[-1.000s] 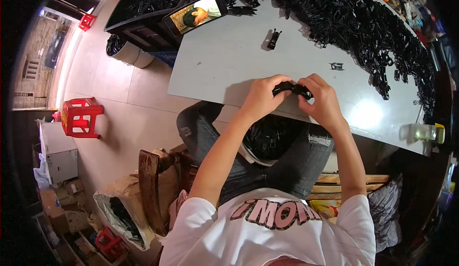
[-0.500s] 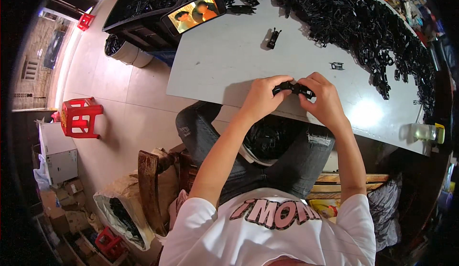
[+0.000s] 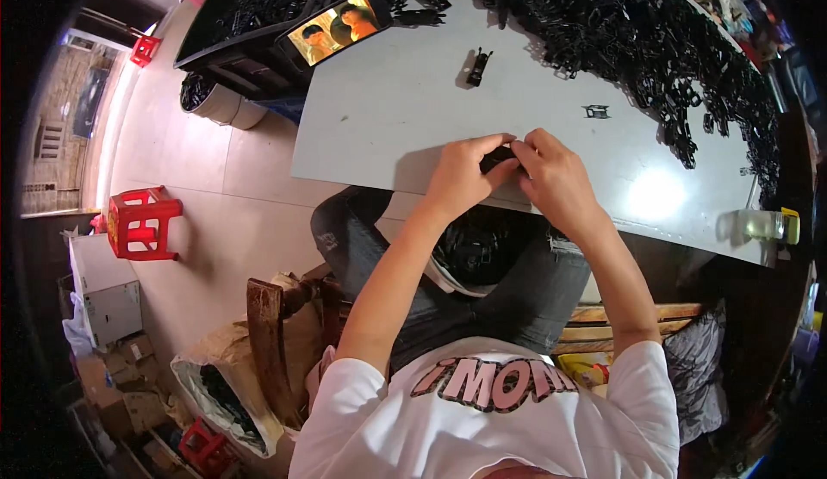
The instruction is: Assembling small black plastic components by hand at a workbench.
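Note:
Over the near edge of the white table (image 3: 388,126), my two hands meet with fingertips together. My left hand (image 3: 461,173) is closed around a black plastic part (image 3: 494,158), which shows as a dark strip between thumb and forefinger. My right hand (image 3: 556,173) is closed too, its fingers pressed to the right end of that part and covering most of it. Beyond my hands lies a loose black clip-like piece (image 3: 478,67). Farther right is a small black open frame (image 3: 596,111).
A large heap of black plastic parts (image 3: 603,31) covers the table's far side. A lit phone (image 3: 336,27) leans at the far left corner, and a clear bottle (image 3: 767,225) lies at the right edge. Below my hands sits a container of black parts (image 3: 474,251). A red stool (image 3: 145,223) stands left.
My right hand has moved left against my left hand. The black frame end that stuck out between its fingers is now hidden. The whole view has shifted slightly.

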Action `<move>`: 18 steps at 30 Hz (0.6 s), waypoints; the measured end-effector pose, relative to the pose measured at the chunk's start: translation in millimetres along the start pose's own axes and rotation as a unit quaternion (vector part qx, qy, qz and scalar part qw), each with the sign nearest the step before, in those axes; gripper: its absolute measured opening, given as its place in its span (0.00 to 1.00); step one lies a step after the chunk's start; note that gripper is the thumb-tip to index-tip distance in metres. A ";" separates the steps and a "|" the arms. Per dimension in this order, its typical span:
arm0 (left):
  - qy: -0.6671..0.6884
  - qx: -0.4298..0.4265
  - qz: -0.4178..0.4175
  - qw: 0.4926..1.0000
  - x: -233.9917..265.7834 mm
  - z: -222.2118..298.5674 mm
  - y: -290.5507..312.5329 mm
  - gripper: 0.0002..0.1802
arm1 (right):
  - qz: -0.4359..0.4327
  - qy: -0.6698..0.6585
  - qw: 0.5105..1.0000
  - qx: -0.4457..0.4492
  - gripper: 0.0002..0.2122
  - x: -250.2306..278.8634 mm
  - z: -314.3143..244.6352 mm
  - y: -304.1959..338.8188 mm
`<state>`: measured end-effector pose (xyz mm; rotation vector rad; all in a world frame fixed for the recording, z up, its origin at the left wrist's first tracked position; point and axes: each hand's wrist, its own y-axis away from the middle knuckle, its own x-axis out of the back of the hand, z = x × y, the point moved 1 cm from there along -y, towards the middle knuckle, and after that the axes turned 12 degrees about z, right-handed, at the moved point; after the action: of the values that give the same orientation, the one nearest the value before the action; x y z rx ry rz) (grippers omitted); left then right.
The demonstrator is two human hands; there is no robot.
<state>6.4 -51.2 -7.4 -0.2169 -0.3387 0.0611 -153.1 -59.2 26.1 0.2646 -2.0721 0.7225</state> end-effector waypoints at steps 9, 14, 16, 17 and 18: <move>0.130 0.080 -0.029 0.988 7.6 2.4 2.4 0.16 | -0.056 -0.271 0.935 -0.222 0.11 2.1 24.2 14.4; 0.168 0.076 -0.035 0.982 12.1 -2.4 2.0 0.12 | -0.050 -0.293 0.938 -0.178 0.07 -4.6 27.3 15.9; 0.210 0.090 -0.005 0.974 14.2 -6.2 0.4 0.10 | 0.036 -0.242 0.958 -0.149 0.06 3.5 36.6 7.9; 0.256 0.102 0.024 0.961 14.5 -6.4 -1.1 0.08 | 0.123 -0.184 0.968 -0.121 0.08 12.9 44.1 3.2; 0.266 0.136 0.045 0.953 14.3 1.6 -2.4 0.09 | 0.161 -0.015 0.983 -0.086 0.12 21.3 54.3 -0.2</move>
<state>19.4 -51.9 -0.8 0.0309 0.2193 0.1349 -202.7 -89.4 20.4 -0.1626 -2.2164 0.7265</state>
